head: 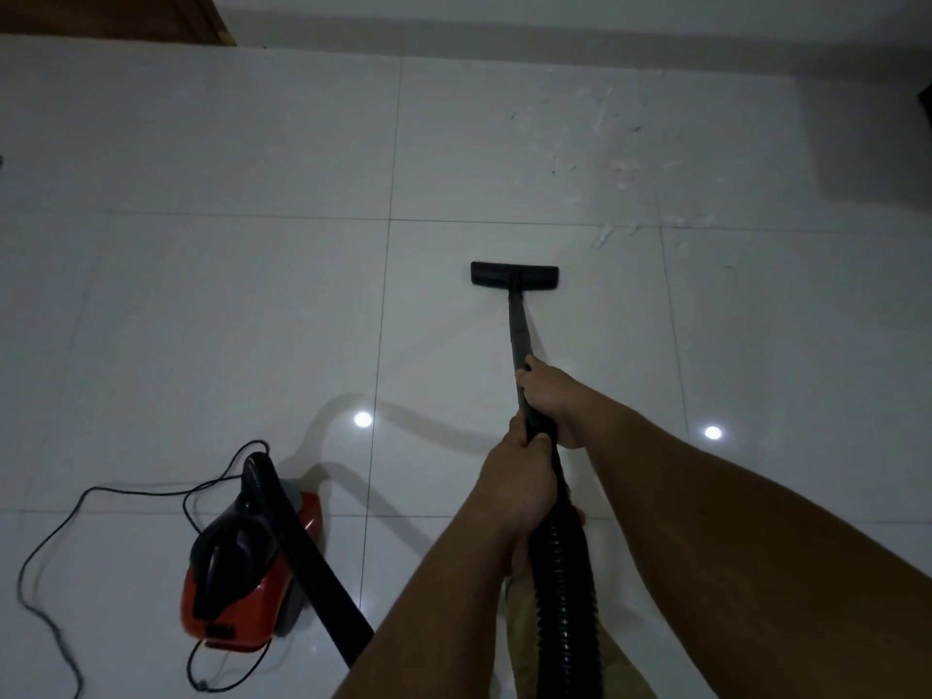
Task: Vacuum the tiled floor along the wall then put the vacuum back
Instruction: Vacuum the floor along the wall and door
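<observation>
White glossy floor tiles (252, 295) carry a red-and-black vacuum (252, 562) with loose cord (55, 527) at lower left, then the left hand (514, 489) and right hand (547, 396) both wrapped tight around the wand (518, 327), its floor head (514, 274) flat near white debris (605, 164) beside the wall (555, 17).

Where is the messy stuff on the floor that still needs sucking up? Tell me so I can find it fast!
Look at the glossy white tiled floor, then the far edge where it meets the white wall. Right of the middle, beyond the flat black vacuum nozzle, lies a scatter of small pale crumbly bits. They look rough and speckled, while the tiles around them are smooth and shiny.
</observation>
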